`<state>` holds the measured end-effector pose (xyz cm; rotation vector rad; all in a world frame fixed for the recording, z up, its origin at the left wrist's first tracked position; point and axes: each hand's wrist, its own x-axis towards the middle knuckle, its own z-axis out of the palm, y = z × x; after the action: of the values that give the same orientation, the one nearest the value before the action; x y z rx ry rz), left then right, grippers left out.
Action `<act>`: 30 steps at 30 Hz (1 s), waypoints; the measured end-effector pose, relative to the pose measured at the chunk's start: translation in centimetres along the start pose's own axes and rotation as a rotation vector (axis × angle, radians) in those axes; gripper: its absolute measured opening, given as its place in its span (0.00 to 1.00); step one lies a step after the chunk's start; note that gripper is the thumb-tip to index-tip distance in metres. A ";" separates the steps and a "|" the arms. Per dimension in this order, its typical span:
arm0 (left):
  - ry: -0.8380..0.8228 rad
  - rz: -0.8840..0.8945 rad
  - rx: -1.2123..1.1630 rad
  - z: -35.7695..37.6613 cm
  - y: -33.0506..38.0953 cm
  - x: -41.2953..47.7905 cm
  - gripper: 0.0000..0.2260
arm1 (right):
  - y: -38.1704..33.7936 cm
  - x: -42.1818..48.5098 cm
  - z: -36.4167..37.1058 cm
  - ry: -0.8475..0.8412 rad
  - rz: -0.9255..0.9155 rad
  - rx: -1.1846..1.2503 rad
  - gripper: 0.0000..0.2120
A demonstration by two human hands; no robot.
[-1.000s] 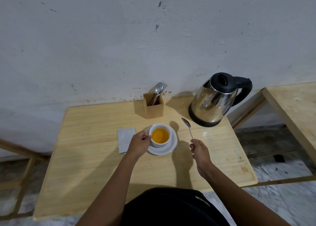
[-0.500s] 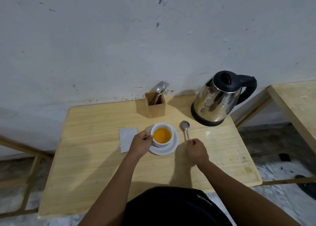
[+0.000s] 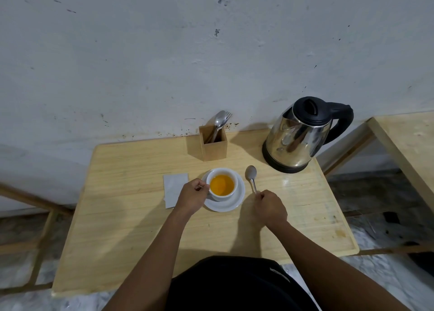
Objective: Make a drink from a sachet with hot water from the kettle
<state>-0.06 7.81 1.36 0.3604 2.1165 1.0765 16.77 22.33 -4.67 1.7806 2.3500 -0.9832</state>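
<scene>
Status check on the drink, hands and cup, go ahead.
Left hand on cup handle, cup on saucer, orange drink inside. Right hand holds spoon flat on table, right of saucer. Kettle standing clear behind.

The right hand (image 3: 270, 207) covers the spoon (image 3: 251, 176) handle's end. The left hand (image 3: 191, 199) hides the cup (image 3: 222, 185) handle and a sachet (image 3: 175, 188) corner. Beyond both hands, cutlery stems vanish inside the wooden holder (image 3: 213, 143).
</scene>
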 end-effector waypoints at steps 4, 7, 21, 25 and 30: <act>0.003 0.001 -0.008 0.0 0.0 0.0 0.05 | 0.0 -0.3 -0.6 -0.007 -0.048 0.026 0.09; 0.004 0.001 -0.006 0.0 -0.1 0.0 0.05 | 0.1 -0.6 -1.0 -0.013 -0.123 -0.024 0.10; 0.010 -0.023 -0.003 0.2 0.2 -0.3 0.06 | -0.5 -0.8 -1.6 -0.043 -0.181 -0.067 0.07; 0.025 -0.018 -0.005 0.2 0.4 -0.5 0.06 | -0.7 -0.9 -1.8 -0.048 -0.163 -0.085 0.09; 0.014 -0.016 -0.008 0.3 0.1 -0.5 0.07 | -0.7 -1.0 -2.5 -0.036 -0.184 -0.170 0.13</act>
<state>0.51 7.77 1.51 0.3329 2.1240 1.0808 17.33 22.61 -1.91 1.4980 2.5254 -0.7970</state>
